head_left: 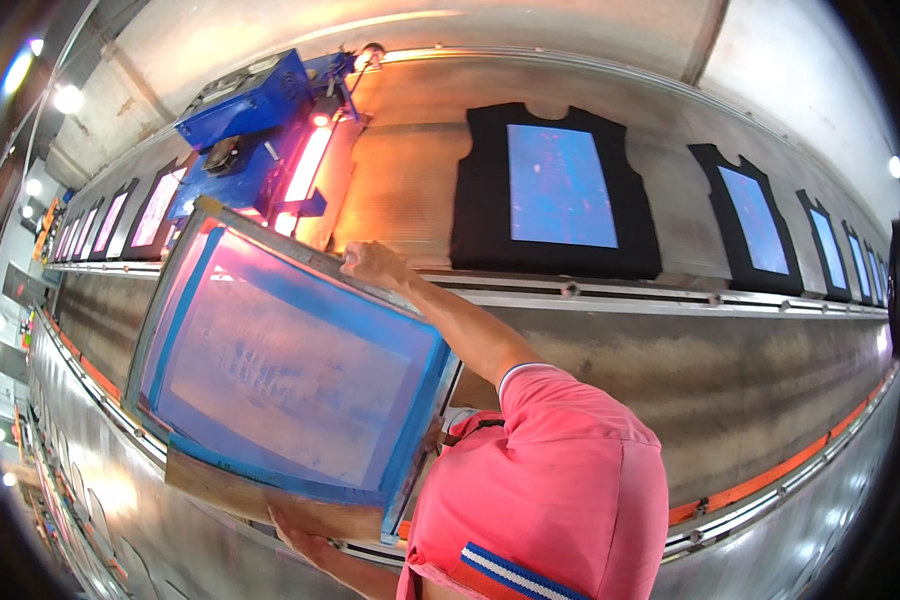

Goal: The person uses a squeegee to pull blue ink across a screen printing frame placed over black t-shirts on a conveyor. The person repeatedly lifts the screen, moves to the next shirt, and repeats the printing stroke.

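Right grip (370,264) clasps the upper rim of the framed screen (290,360), left of centre, long axis sloping down rightward; left hand (295,535) is at its lower edge, closure I cannot tell.

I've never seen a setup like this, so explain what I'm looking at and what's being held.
There's no robot here, just a person in a pink shirt. The one picture comes from a wide fisheye camera on that person's head, so straight edges bend. The right hand grips the upper edge of a framed, see-through panel bordered with blue tape. The left hand is at the lower edge; its grip is unclear. Along the long bench lie black shirt-shaped pieces with bright rectangles. A blue machine with a glowing tube is there too.
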The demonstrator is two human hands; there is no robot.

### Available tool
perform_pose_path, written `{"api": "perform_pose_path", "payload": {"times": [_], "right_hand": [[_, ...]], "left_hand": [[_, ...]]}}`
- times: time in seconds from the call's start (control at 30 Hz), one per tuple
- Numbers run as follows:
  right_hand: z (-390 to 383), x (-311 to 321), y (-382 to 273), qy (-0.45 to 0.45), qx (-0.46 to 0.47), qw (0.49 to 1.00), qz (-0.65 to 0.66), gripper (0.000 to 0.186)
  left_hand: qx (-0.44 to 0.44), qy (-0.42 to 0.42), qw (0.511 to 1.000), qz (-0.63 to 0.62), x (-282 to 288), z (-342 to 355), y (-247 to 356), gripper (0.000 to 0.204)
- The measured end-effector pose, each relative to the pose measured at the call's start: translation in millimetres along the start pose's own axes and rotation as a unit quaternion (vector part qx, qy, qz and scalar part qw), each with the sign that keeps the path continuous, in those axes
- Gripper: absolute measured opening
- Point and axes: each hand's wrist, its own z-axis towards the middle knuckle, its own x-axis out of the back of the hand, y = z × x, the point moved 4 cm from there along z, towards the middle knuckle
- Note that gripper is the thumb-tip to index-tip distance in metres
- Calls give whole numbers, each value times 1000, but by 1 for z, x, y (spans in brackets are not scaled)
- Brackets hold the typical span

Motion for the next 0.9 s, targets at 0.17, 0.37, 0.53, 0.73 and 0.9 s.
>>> {"api": "perform_pose_path", "payload": {"times": [0.17,0.37,0.53,0.73,0.9], "right_hand": [[91,-93,-57,-22,54,998,-29,32],[164,-165,-121,-94,78,992,-42,37],[212,-202,-152,-34,100,994,-22,37],[278,-229,-202,18,21,996,90,38],[317,-232,-288,100,-4,995,28,34]], "left_hand": [[-7,64,998,11,17,73,7,78],[2,91,995,38,30,178,22,78],[1,72,996,57,44,273,44,78],[-13,14,996,82,56,426,76,77],[-50,-46,994,84,56,569,129,77]]}}
